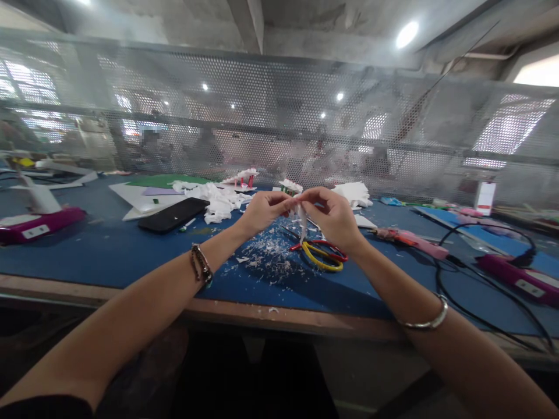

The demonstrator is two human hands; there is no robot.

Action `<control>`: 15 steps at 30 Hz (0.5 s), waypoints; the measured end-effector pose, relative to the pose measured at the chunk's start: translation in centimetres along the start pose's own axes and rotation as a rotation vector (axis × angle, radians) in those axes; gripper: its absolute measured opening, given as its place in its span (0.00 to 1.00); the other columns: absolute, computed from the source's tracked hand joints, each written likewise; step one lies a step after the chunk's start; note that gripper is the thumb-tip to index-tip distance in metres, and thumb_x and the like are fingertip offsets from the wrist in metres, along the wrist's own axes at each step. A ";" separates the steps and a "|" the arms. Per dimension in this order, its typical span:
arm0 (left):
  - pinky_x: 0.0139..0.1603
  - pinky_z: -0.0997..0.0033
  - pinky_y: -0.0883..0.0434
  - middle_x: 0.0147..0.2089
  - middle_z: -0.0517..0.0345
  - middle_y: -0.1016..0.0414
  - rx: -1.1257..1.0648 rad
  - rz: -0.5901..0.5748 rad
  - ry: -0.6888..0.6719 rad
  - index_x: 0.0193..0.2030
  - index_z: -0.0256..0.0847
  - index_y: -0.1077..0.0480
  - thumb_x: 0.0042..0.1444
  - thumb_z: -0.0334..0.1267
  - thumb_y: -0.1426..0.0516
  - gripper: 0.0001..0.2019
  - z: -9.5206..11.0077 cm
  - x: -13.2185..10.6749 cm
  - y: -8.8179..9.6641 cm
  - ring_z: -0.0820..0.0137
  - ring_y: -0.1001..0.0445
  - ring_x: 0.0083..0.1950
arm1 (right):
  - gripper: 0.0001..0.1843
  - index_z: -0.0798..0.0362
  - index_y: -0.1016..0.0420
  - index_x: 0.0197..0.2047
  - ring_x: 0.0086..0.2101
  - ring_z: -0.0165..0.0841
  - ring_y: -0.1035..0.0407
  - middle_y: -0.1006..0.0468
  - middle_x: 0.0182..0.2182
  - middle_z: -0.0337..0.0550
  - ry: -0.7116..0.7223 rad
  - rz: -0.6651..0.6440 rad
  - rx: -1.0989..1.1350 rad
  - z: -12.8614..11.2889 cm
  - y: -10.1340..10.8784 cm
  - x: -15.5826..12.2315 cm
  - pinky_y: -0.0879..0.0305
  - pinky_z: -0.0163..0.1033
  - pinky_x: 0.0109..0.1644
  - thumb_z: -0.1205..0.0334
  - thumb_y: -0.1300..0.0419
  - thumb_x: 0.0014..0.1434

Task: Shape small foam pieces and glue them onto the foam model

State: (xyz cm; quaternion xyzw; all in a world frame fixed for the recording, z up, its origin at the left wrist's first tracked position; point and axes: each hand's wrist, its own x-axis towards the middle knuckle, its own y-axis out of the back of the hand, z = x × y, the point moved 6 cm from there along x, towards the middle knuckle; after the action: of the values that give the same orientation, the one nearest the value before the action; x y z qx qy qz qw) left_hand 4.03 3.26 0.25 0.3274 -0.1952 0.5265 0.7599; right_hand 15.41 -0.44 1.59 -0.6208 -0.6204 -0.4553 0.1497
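Head view alone here, looking forward and down across close surface (109,247), mesh (262,87) farther off, ceiling (323,35) up top.

Counted: two bare hands (267,210) (334,216), one thin white strip (303,224), two magenta plastic power strips (48,224) (502,272). One flat black phone (173,215) noted.

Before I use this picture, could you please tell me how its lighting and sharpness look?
Head view: the ceiling lamp glares white at upper right; head view: the perforated screen looks hazy; head view: shadow darkens the blue tabletop near its front edge; head view: the white strip at the fingertips is too soft for fine detail.
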 end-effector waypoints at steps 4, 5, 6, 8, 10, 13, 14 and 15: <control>0.24 0.79 0.37 0.18 0.62 0.34 -0.113 0.009 0.038 0.20 0.37 0.34 0.48 0.40 0.45 0.10 -0.3 0.1 -0.1 0.80 0.38 0.21 | 0.01 0.54 0.36 0.28 0.26 0.23 0.38 0.33 0.25 0.37 -0.023 -0.001 0.076 0.0 0.1 0.1 0.40 0.31 0.28 0.67 0.48 0.48; 0.24 0.79 0.37 0.18 0.62 0.34 -0.125 0.009 0.042 0.20 0.37 0.34 0.47 0.40 0.45 0.10 -0.3 0.1 -0.2 0.80 0.38 0.21 | 0.01 0.54 0.37 0.28 0.26 0.23 0.38 0.34 0.25 0.36 -0.033 -0.012 0.091 0.0 0.1 0.1 0.40 0.31 0.27 0.67 0.48 0.48; 0.25 0.79 0.37 0.18 0.62 0.35 -0.125 0.006 0.042 0.20 0.37 0.33 0.47 0.39 0.44 0.10 -0.3 0.1 -0.2 0.80 0.38 0.21 | 0.02 0.54 0.38 0.29 0.25 0.23 0.39 0.35 0.24 0.36 -0.042 -0.021 0.103 -0.1 0.0 0.1 0.41 0.31 0.26 0.67 0.48 0.48; 0.25 0.78 0.37 0.18 0.63 0.35 -0.098 0.001 0.031 0.21 0.37 0.33 0.47 0.39 0.44 0.09 -0.1 0.1 -0.2 0.80 0.38 0.21 | 0.04 0.53 0.39 0.31 0.24 0.22 0.40 0.37 0.23 0.34 -0.051 -0.037 0.120 -0.2 -0.1 0.0 0.41 0.30 0.26 0.66 0.48 0.49; 0.25 0.78 0.37 0.18 0.62 0.34 -0.063 -0.008 0.016 0.22 0.37 0.32 0.47 0.37 0.45 0.08 0.0 0.0 -0.1 0.80 0.38 0.21 | 0.06 0.52 0.40 0.33 0.24 0.22 0.40 0.37 0.23 0.33 -0.039 -0.051 0.115 -0.3 -0.2 -0.1 0.42 0.30 0.25 0.64 0.48 0.50; 0.26 0.78 0.38 0.19 0.62 0.34 -0.055 -0.022 -0.003 0.24 0.37 0.30 0.48 0.35 0.46 0.07 0.1 0.0 -0.1 0.80 0.38 0.22 | 0.04 0.53 0.37 0.32 0.24 0.22 0.39 0.37 0.21 0.33 -0.013 -0.071 0.087 -0.4 -0.4 -0.1 0.43 0.29 0.24 0.63 0.47 0.50; 0.26 0.78 0.38 0.20 0.62 0.34 -0.064 -0.027 -0.005 0.24 0.37 0.30 0.48 0.35 0.46 0.06 0.1 0.0 -0.2 0.80 0.38 0.23 | 0.03 0.53 0.36 0.31 0.24 0.22 0.39 0.36 0.21 0.33 -0.009 -0.069 0.081 -0.4 -0.3 -0.1 0.42 0.29 0.25 0.64 0.47 0.50; 0.27 0.78 0.38 0.20 0.62 0.34 -0.074 -0.030 -0.002 0.24 0.37 0.30 0.48 0.35 0.46 0.06 0.1 0.0 -0.2 0.80 0.38 0.23 | 0.03 0.54 0.35 0.31 0.24 0.22 0.38 0.35 0.22 0.34 -0.008 -0.068 0.080 -0.3 -0.3 0.0 0.41 0.30 0.26 0.64 0.46 0.50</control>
State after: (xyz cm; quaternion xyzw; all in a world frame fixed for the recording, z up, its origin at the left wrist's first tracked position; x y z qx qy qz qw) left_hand 4.23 3.13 0.26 0.3027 -0.2105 0.5072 0.7790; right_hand 15.03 -0.63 1.61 -0.5948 -0.6592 -0.4326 0.1564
